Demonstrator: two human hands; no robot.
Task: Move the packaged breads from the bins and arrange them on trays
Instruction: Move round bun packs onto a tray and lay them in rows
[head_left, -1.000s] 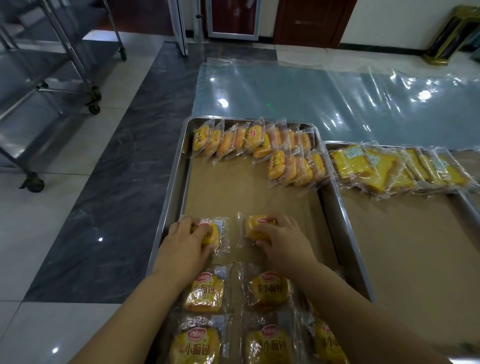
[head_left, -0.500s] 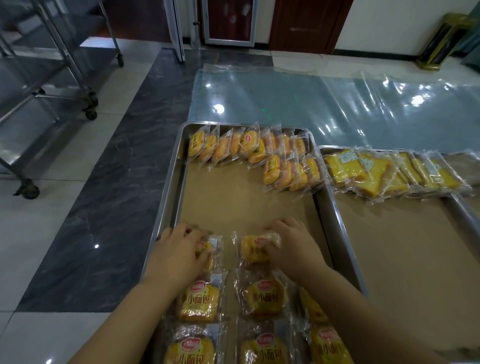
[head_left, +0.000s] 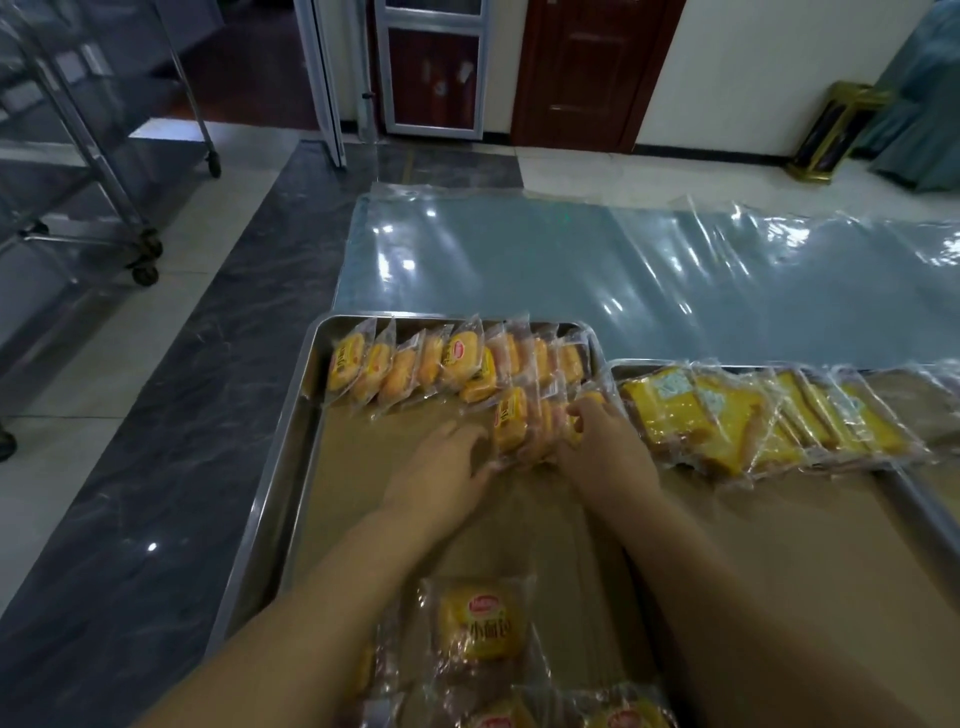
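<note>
Flat-fingered, the left hand (head_left: 441, 467) presses its straight fingers against the left face of the second row (head_left: 511, 423) of packaged breads. The right hand (head_left: 608, 447) curls its fingers over the packets at that row's right end and grips them. Both work on the steel tray (head_left: 270, 499), where this short row stands on edge just in front of the full back row (head_left: 457, 358). Judged step: closing up and squaring a part-built row. The next move calls for fetching the loose packets (head_left: 480, 629) lying flat at the tray's near end and standing them against the row's left end without toppling it. Packets are small yellow-orange buns in clear, crinkled film with red labels, probably slippery to handle.
</note>
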